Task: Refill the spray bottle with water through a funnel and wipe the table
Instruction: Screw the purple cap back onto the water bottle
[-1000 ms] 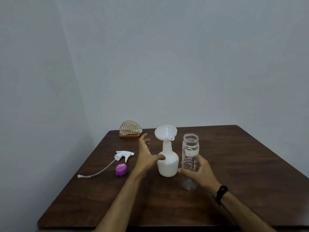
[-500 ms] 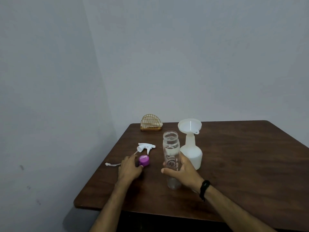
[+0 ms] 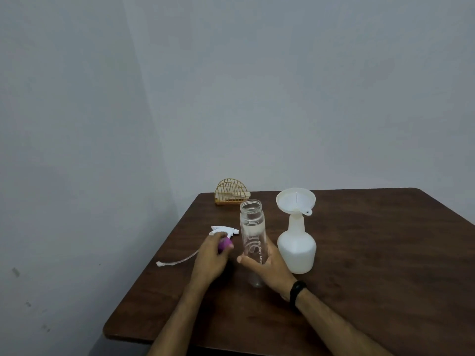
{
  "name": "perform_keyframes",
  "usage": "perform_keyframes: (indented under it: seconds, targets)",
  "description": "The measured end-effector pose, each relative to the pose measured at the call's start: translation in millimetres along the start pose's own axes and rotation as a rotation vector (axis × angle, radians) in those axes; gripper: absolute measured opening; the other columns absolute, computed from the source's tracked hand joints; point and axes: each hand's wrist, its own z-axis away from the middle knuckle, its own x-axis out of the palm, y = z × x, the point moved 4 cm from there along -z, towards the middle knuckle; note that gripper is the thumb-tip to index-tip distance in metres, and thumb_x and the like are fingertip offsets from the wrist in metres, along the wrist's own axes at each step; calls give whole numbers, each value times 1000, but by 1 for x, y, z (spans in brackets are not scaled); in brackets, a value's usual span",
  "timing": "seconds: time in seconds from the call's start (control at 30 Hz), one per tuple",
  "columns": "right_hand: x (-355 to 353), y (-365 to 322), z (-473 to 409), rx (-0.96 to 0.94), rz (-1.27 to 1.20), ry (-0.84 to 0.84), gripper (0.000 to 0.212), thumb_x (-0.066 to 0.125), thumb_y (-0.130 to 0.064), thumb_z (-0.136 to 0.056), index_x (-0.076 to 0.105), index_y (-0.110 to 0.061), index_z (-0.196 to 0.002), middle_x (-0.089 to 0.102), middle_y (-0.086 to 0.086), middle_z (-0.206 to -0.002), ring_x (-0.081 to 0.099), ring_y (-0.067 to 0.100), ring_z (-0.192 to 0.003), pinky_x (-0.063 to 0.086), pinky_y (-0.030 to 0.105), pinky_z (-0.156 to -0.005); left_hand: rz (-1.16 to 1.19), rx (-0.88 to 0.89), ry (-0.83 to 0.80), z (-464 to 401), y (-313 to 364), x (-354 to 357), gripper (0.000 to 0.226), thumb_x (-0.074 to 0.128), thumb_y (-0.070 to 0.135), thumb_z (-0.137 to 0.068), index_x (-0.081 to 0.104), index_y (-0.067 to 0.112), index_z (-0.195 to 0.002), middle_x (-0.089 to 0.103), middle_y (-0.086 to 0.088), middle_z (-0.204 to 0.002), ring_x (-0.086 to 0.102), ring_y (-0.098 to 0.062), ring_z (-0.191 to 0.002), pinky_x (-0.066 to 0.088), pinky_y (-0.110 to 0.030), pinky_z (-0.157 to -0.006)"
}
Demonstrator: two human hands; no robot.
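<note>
Your left hand point(image 3: 209, 258) has its grip curled round the purple cap point(image 3: 224, 243), spray head point(image 3: 223, 230) just beyond it. Your right hand point(image 3: 267, 269) is wrapped round the upright clear bottle point(image 3: 252, 233). To its right on the worktop point(image 3: 372, 265): white spray bottle point(image 3: 297, 249), funnel point(image 3: 295, 200) seated in its neck.

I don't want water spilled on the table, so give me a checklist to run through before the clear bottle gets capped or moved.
1. Clear bottle held: ok, right hand has a grip around its lower body.
2. Bottle upright, mouth open: ok.
3. Purple cap secured: ok, left hand grips it beside the bottle.
4. Funnel seated in white spray bottle: ok, standing upright.
5. Spray head off and lying on table: ok.
6. Water remaining in clear bottle: cannot tell.
</note>
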Motion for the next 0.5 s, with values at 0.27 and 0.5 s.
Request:
perform_keyframes:
  seconds: [0.27, 0.5]
  targets:
    - [4, 8, -10, 5, 16, 22, 80, 82, -43, -76, 36, -38, -140, 55, -17, -132, 56, 0, -117, 47, 13, -90, 518, 316, -51, -1, 131, -74, 30, 63, 38, -93, 65, 23, -119, 70, 7, -109, 65, -10, -92, 55, -23, -76]
    - [5, 9, -10, 10, 28, 21, 77, 81, -41, -77, 33, -40, -138, 54, -18, -129, 56, -1, -114, 45, 11, -87, 233, 446, -121, 3, 142, -69, 33, 74, 35, -87, 67, 23, -117, 64, 11, -110, 62, -7, -102, 57, -29, -85]
